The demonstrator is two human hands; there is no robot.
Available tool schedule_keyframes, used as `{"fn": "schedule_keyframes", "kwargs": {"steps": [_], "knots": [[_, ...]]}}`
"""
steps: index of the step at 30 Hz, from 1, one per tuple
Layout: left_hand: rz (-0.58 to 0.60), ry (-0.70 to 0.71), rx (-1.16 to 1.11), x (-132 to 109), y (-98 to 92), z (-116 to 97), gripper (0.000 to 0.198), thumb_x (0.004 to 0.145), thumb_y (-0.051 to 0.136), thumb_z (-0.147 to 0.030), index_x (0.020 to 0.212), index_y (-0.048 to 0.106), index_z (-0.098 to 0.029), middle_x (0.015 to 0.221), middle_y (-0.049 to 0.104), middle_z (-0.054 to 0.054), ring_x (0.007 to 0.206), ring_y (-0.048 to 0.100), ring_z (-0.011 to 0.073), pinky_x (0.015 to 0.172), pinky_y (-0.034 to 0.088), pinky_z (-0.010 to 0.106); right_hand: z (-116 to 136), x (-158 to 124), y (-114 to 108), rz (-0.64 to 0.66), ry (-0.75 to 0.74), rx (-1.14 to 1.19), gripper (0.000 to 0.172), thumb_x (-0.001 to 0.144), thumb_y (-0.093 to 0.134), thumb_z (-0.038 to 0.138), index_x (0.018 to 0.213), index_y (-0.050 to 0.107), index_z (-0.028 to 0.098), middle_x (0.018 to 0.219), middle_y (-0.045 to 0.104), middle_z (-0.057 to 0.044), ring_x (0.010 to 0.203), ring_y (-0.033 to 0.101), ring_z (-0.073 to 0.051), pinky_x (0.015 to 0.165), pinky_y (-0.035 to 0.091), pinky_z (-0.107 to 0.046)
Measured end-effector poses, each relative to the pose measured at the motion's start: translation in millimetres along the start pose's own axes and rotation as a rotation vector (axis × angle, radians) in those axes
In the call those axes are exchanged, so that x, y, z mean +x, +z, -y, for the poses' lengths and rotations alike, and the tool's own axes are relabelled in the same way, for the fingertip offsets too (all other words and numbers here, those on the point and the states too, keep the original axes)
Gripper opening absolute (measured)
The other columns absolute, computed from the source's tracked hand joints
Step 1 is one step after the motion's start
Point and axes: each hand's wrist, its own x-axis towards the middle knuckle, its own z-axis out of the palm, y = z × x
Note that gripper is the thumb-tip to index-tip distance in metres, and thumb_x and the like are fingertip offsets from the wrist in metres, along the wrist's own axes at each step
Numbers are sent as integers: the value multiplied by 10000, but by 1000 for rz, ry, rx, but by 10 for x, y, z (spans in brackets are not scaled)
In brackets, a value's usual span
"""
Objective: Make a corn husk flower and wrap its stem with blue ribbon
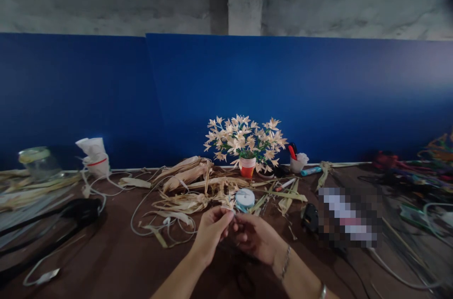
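Note:
My left hand point(211, 232) and my right hand point(260, 236) meet over the brown table, fingertips pinched close together. Something small and pale shows at the fingertips, too small to make out; it may be a bit of dried husk. Just beyond them stands a round container with a white lid point(245, 197). Dried corn husks point(187, 178) lie in a loose pile behind and to the left. A bunch of pale husk flowers point(240, 141) with green stems stands in an orange-red paper cup point(247, 169) at the back.
At the left are a glass jar point(38, 162), a white cup with a red band point(98, 165) and a black-handled object point(83, 211). White cable point(136, 214) loops across. At the right lie a black object point(310, 218), a blue tube point(311, 171) and colourful bundles point(399, 164). A blue partition point(184, 91) closes the back.

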Motion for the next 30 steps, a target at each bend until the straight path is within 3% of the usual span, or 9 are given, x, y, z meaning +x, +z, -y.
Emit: {"fn": "schedule_keyframes", "kwargs": {"steps": [7, 13, 19, 22, 26, 30], "knots": [[-3, 18, -5, 23, -13, 23, 249, 673, 588, -365, 635, 514, -130, 473, 519, -27, 370, 310, 28, 366, 183, 152, -30, 20, -40, 12, -85, 6, 95, 606, 617, 166, 632, 544, 110, 557, 501, 37, 390, 352, -3, 338, 144, -118], [-36, 22, -59, 23, -10, 40, 256, 652, 606, -371, 602, 494, -146, 398, 408, -73, 357, 303, 33, 375, 193, 156, -74, 41, 25, -125, -264, -92, 117, 573, 633, 169, 577, 528, 119, 503, 490, 40, 410, 371, -25, 356, 169, -141], [-82, 33, -122, 10, 32, 44, 256, 617, 631, -373, 611, 505, -150, 473, 434, -69, 397, 343, 41, 408, 245, 160, -112, 47, 109, -233, -471, -200, 163, 577, 640, 206, 546, 495, 138, 444, 457, 57, 393, 344, -33, 382, 210, -161], [-102, 42, -132, -7, 59, 53, 251, 631, 616, -373, 614, 513, -146, 515, 473, -52, 449, 401, 60, 446, 297, 168, -144, 84, 101, -337, -584, -324, 147, 588, 619, 224, 548, 498, 149, 439, 448, 62, 396, 350, -49, 402, 256, -177], [-162, 68, -88, -32, 89, 58, 246, 627, 619, -369, 618, 552, -133, 525, 501, -42, 477, 426, 74, 464, 319, 173, -175, 102, 87, -495, -817, -664, 90, 638, 561, 215, 581, 538, 149, 519, 512, 26, 484, 434, -94, 467, 341, -202], [-170, 40, -148, -32, 106, 79, 231, 613, 636, -348, 619, 556, -131, 548, 526, -33, 494, 445, 75, 482, 334, 175, -181, 68, 104, -567, -1009, -948, 97, 693, 511, 190, 605, 534, 157, 596, 533, 0, 575, 478, -119, 553, 377, -217]]}}
